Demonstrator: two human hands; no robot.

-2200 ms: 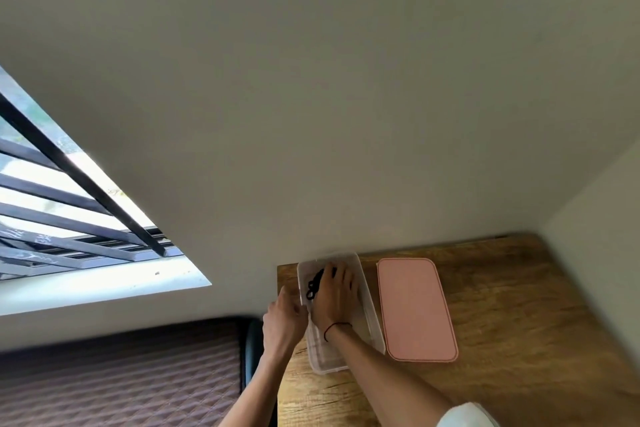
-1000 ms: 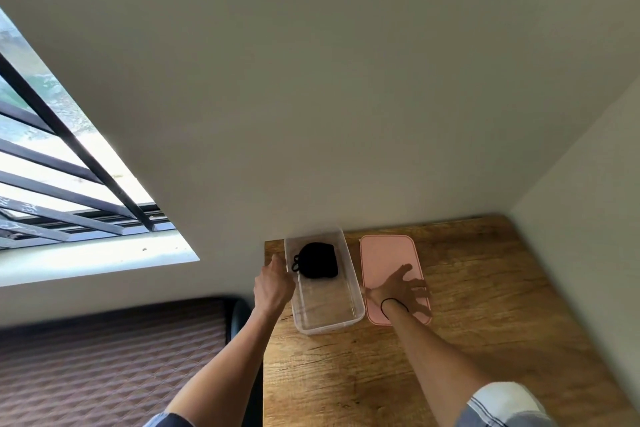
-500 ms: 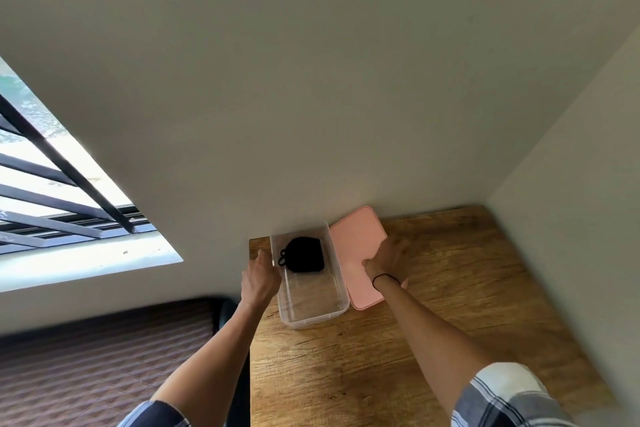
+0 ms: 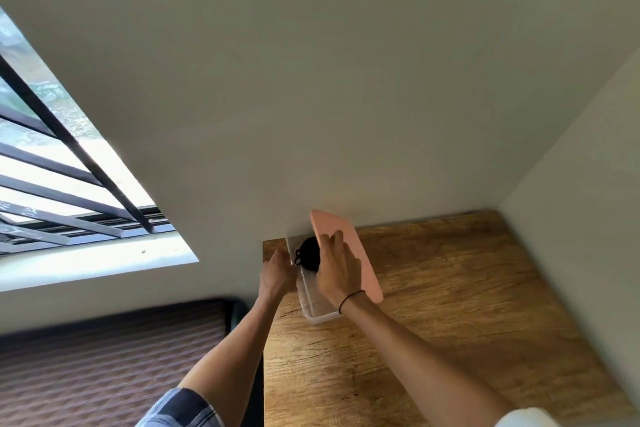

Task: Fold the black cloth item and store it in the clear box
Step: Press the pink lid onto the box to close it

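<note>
We work at a grained wooden table [image 4: 450, 305] set against a plain wall. The folded black cloth item [image 4: 309, 253], soft, light and limp, lies in the far end of the clear rectangular plastic box [image 4: 313, 308]. Our left hand [image 4: 275, 276] braces the box wall. Our right hand [image 4: 337, 270] grips the stiff, smooth pink lid [image 4: 360, 260], tilted above the box. We judge its edges the best hold.

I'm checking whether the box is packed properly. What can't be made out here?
Head view only:
- Black cloth item: partly hidden by the right hand and pink lid; fold unclear.
- Clear box: right wall behind that hand.
- Left hand: fingertips hidden against the box.
</note>
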